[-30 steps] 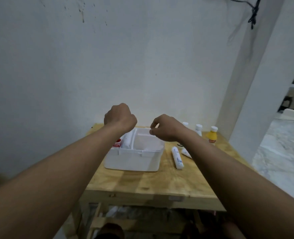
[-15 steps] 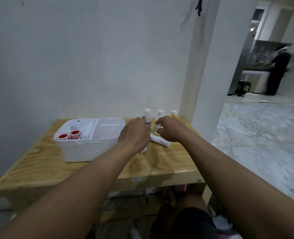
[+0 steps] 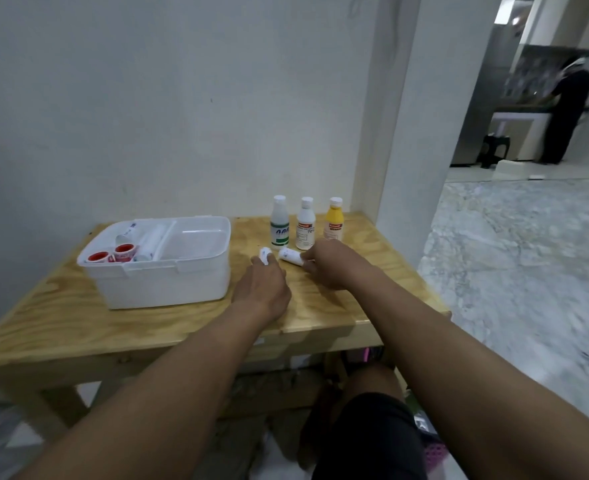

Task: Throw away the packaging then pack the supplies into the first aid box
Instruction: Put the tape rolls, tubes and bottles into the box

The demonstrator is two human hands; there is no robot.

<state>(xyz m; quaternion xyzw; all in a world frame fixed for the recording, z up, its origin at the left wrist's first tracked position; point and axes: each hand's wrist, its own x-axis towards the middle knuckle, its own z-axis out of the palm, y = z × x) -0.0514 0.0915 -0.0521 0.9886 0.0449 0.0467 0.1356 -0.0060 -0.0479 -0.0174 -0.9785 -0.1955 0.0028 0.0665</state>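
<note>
The white first aid box [image 3: 161, 282] stands open on the left of the wooden table [image 3: 61, 320], holding red tape rolls [image 3: 113, 254] and white rolls in its left compartment. To its right, my left hand [image 3: 263, 289] lies over a white bandage roll [image 3: 264, 254], fingers closed on it. My right hand [image 3: 324, 265] grips the end of a second white bandage roll [image 3: 290, 256] lying on the table. Three bottles stand behind: a clear one [image 3: 280, 223], a white one [image 3: 305, 225] and a yellow one [image 3: 333, 220].
A white wall runs behind the table and a white pillar [image 3: 421, 133] rises at its right corner. Marble floor [image 3: 511, 254] spreads to the right, where a person in black [image 3: 566, 112] stands far off. My knee [image 3: 372, 410] is under the table's front edge.
My view has swung right and down. Both hands moved from above the box to the table beside it and closed on the two white rolls.
</note>
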